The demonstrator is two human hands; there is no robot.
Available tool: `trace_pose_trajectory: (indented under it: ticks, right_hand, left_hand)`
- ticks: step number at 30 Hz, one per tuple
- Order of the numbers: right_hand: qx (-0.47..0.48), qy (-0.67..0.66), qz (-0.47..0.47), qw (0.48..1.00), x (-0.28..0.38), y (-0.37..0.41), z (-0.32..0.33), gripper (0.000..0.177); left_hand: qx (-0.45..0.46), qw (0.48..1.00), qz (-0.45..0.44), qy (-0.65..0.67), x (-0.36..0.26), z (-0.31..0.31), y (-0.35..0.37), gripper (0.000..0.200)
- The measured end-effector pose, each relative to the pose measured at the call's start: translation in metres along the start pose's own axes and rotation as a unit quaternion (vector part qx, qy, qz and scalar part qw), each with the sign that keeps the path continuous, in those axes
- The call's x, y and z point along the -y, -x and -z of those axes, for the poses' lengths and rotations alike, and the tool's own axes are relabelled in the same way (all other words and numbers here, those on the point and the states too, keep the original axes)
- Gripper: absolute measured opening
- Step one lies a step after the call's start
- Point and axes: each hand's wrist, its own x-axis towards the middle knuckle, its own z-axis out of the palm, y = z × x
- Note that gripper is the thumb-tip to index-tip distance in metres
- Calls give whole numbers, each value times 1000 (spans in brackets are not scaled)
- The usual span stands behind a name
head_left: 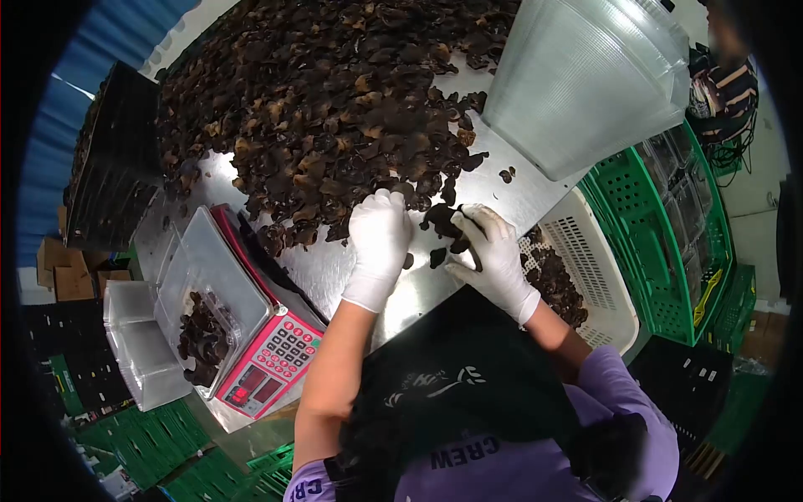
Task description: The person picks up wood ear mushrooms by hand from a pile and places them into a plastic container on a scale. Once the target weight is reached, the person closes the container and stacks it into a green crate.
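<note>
The dark leafy pieces (335, 125) lie heaped on the metal worktop (406, 305), a few at the fingertips of the right hand (500, 261), thumb and fingers parted. The left hand (381, 241) curls by the heap, grip hidden, right of a red scale (283, 356)

A blue curtain (54, 159) hung at the left, brown boxes (74, 272) below it. The metal desk (523, 171) gleamed under light; a pale wall (757, 213) stood at the right.
</note>
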Motion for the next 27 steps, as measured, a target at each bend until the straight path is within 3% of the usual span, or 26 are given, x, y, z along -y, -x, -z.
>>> trace_pose_trajectory:
  ticks: [1,5,7,8,9,10,11,12,14,16,17,18,19,20,22,23,25,27]
  right_hand:
    - [-2,24,-10,1000,0,-2,6,73]
    - [-15,13,-34,999,-23,-12,32,58]
    - [-27,-20,-51,998,-32,-18,47,40]
    - [-15,-23,-74,997,-38,-19,51,31]
    - [11,-46,-100,994,-41,-21,56,29]
    - [37,-70,-124,989,-41,-25,61,27]
    - [90,-94,-176,976,-40,-29,65,29]
    - [91,-92,-174,976,-40,-31,64,29]
    - [59,-47,-43,996,-39,-34,58,30]
    - [107,-9,-31,994,-32,-35,51,56]
    - [126,9,-42,991,-23,-37,49,65]
    - [143,27,-53,988,-14,-40,48,74]
    - [135,35,-27,990,-12,-41,42,87]
    - [118,-26,-15,993,-15,-39,34,89]
    - [121,72,-5,990,-4,-44,24,82]
    - [121,70,-4,990,-4,-44,21,82]
    - [109,62,3,992,-8,-44,13,64]
    - [88,38,1,995,-15,-38,12,55]
  left_hand:
    - [-12,999,21,26,-2,9,1,12]
    - [-29,979,91,181,-5,44,21,10]
    - [14,904,163,395,-24,48,37,6]
    - [10,928,69,365,-40,46,45,4]
    - [63,934,10,352,-57,49,53,9]
    - [68,911,-80,400,-78,41,63,19]
    - [285,734,48,614,-102,31,70,26]
    - [207,885,-237,343,-109,51,75,28]
    - [208,883,-271,322,-109,60,71,30]
    - [112,916,-209,323,-84,58,64,30]
    - [107,949,-94,282,-75,58,62,28]
    - [16,961,-53,269,-58,64,59,27]
    - [-11,978,-40,205,-38,53,65,39]
    - [24,978,67,194,-34,67,65,61]
    - [49,991,88,93,-24,60,70,77]
    - [49,991,89,91,-24,57,71,77]
    - [81,984,95,124,-30,51,70,80]
    - [58,983,92,148,-36,40,69,79]
